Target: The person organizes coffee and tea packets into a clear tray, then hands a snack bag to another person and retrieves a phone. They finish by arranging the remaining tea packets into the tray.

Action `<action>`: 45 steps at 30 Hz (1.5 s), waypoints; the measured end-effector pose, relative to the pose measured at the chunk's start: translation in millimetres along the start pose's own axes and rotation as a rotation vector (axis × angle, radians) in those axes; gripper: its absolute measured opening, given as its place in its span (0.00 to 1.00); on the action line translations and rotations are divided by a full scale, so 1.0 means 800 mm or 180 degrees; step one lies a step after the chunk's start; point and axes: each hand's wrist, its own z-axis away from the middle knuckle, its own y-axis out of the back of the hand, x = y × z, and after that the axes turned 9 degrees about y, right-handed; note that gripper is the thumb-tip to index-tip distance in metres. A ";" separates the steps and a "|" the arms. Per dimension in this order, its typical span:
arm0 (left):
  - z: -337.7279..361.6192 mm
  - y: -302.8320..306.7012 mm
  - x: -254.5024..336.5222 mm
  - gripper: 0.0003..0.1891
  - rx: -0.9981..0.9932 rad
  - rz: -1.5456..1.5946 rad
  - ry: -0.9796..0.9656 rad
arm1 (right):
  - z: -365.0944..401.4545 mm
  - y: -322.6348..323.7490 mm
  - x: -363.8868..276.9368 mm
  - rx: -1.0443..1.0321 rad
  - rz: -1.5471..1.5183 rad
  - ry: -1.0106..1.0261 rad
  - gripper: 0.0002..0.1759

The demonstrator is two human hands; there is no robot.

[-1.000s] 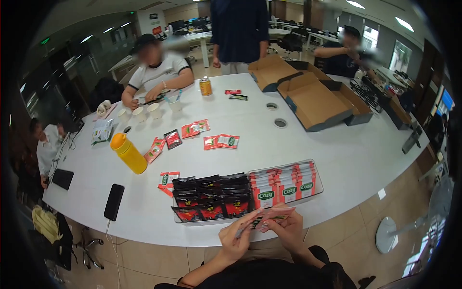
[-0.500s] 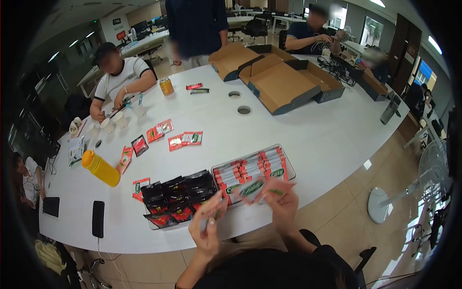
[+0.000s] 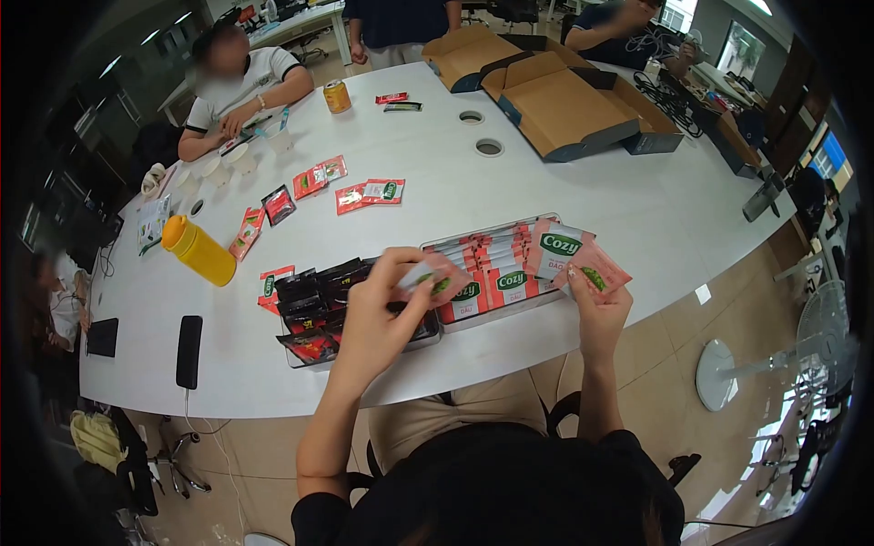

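My left hand [image 3: 387, 309] pinches a pink sachet [image 3: 442, 278], held over the seam between two trays. Two overlapping pink Cozy sachets [image 3: 560, 250] are gripped in my right hand [image 3: 601, 309], above the right end of the sachet tray. That tray [image 3: 473, 320] holds rows of pink and white sachets standing on edge. To its left, the other tray holds black and red packets [image 3: 305, 314], partly hidden behind my left hand and forearm.
Several loose sachets [image 3: 350, 197] lie beyond the trays. At left are a yellow bottle [image 3: 205, 255] and a black phone [image 3: 188, 350]. A can [image 3: 337, 96], open cardboard boxes [image 3: 564, 109] and cups [image 3: 241, 159] stand farther back. Other people are around the table.
My hands have moved apart, the right one to the right with two sachets, the left one holding a single sachet. The view has tilted downward.
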 end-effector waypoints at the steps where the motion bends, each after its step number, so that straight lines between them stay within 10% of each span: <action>1: -0.006 -0.002 0.002 0.12 -0.0214 -0.0268 0.0104 | -0.003 0.002 -0.001 -0.0152 0.0123 0.0046 0.12; 14: -0.033 -0.043 -0.040 0.17 -0.0282 -0.2418 -0.0949 | -0.063 0.003 -0.002 -0.2694 0.1650 -0.0125 0.13; 45: -0.083 -0.112 -0.046 0.10 -0.0320 -0.2724 -0.1802 | -0.068 0.043 0.016 -0.1197 0.1184 0.0912 0.24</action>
